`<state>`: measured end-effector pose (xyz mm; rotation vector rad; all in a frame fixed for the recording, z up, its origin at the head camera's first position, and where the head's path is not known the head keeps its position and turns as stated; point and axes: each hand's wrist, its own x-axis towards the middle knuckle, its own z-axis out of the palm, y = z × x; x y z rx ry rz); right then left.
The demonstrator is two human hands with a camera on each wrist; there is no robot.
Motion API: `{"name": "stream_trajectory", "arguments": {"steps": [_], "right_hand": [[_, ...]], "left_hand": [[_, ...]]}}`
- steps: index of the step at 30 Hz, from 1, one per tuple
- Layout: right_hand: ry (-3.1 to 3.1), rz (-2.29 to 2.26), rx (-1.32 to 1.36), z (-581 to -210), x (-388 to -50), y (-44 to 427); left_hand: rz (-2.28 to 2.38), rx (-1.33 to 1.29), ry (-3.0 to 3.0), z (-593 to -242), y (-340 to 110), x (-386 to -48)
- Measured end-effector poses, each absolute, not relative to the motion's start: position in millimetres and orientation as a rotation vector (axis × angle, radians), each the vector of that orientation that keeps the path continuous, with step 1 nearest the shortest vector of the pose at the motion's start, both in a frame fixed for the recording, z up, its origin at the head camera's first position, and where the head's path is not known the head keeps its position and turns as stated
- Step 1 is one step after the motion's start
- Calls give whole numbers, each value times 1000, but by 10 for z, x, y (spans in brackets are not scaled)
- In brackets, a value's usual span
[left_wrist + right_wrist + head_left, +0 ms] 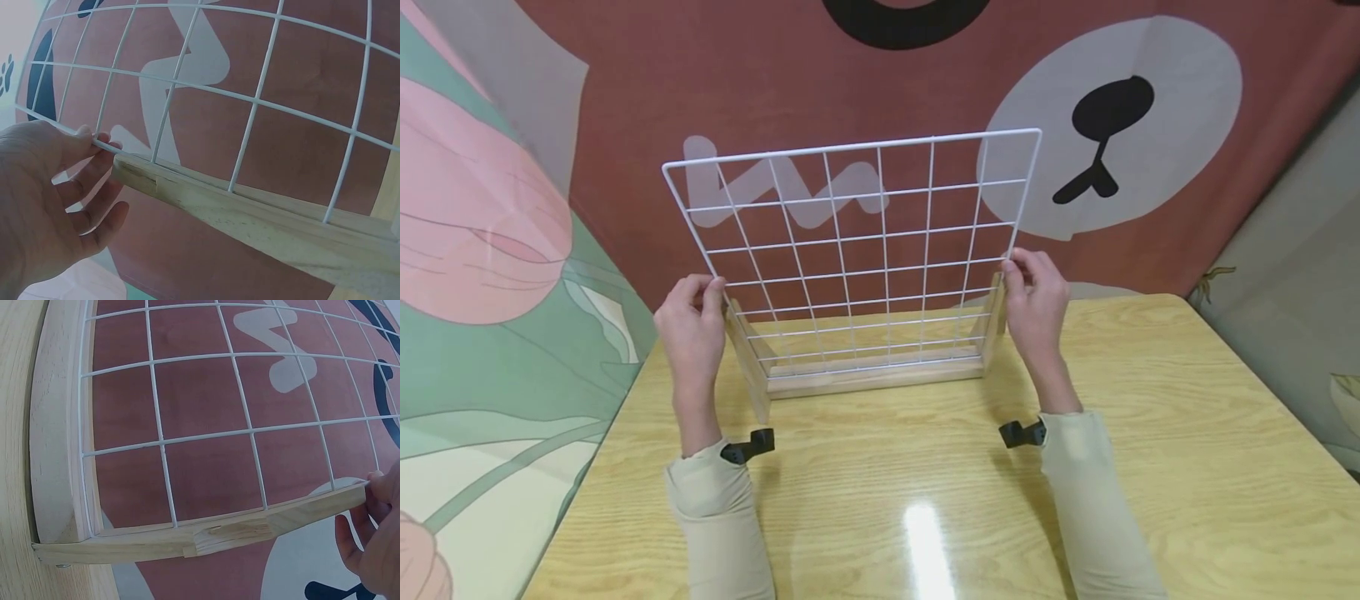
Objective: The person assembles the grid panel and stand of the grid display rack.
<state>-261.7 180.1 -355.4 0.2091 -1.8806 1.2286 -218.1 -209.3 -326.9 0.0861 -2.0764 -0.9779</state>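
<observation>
A white wire grid panel [883, 235] stands tilted back in a wooden stand [872, 382] on the table. My left hand [692, 323] pinches the panel's left side wire just above the stand's left side piece [187, 194]. On the opposite edge my right hand [1037, 304] pinches the right side wire by the top of the stand's right side piece [237, 534]. The panel's lower edge meets the bottom crossbar between the side pieces. In the left wrist view, the left hand [56, 194] has its thumb and index finger on the wire, other fingers loosely bent.
The stand rests on a light wood-grain table [865, 483], near its back edge. Right behind hangs a reddish-brown cloth [760, 75] with a cartoon bear face. A floral cloth [490, 250] hangs at the left. Black wrist cameras [748, 446] sit on both sleeves.
</observation>
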Motion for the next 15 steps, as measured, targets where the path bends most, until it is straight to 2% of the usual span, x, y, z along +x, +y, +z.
{"name": "stream_trajectory", "arguments": {"steps": [15], "right_hand": [[-1985,1285,173,-3511,-2591,1871]], "left_hand": [[-1094,233,-2122,-3264,-2014,-2187]]}}
